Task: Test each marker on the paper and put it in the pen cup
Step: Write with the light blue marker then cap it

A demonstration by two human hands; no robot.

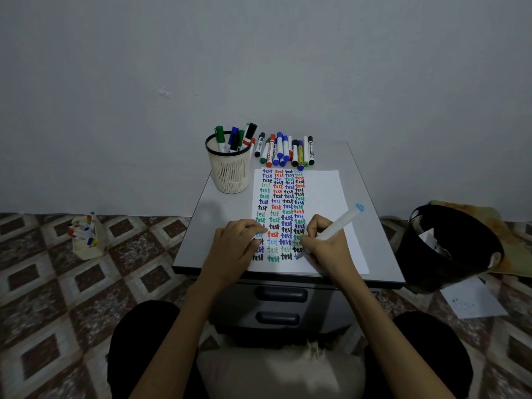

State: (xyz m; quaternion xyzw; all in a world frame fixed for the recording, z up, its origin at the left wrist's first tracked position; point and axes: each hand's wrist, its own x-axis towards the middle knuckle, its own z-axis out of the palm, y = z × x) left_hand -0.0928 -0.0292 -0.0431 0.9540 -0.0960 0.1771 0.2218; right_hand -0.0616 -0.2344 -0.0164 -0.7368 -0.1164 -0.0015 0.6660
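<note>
A white sheet of paper lies on the small grey cabinet top, covered on its left with columns of the word "test" in several colours. My right hand grips a white marker with a light blue end, its tip down on the paper near the bottom of the fourth column. My left hand rests on the paper's lower left part with its fingers curled. A cream pen cup holding several markers stands at the back left. A row of several loose markers lies behind the paper.
A black waste bin with paper scraps stands on the floor to the right, with a loose sheet beside it. A small box of markers sits on the patterned floor to the left. Drawers face my knees.
</note>
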